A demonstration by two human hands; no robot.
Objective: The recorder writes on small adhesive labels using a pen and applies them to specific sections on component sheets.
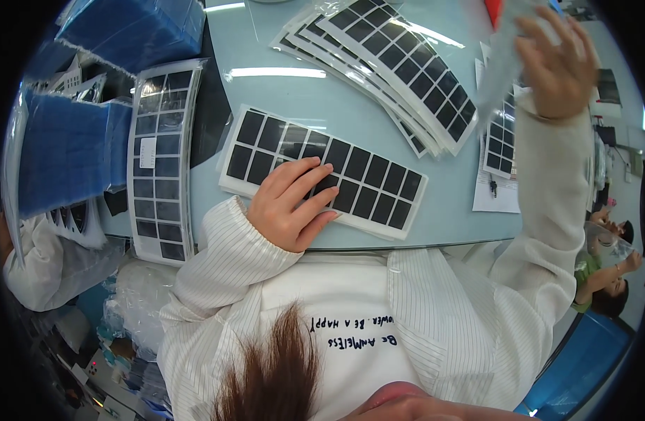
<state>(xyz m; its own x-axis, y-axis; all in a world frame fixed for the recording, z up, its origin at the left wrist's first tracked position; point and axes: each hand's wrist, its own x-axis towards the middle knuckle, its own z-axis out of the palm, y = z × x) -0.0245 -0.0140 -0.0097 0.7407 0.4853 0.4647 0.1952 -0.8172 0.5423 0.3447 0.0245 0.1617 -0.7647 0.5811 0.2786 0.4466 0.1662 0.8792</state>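
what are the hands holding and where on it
The right hand grips a clear plastic bag near its top edge. The left hand holds nothing; it presses flat on a sheet of black squares.

Bare pale tabletop (294,91) lies open at 12 o'clock of the left hand (291,203), which rests flat on a sheet of black squares (368,186). At 1 o'clock a fanned stack of like sheets (399,63) blocks the far side. At 9 o'clock a bagged sheet (161,154) and blue foam blocks (66,158) close the way. The right hand (557,63) is raised at 2 o'clock, over more sheets (501,140)
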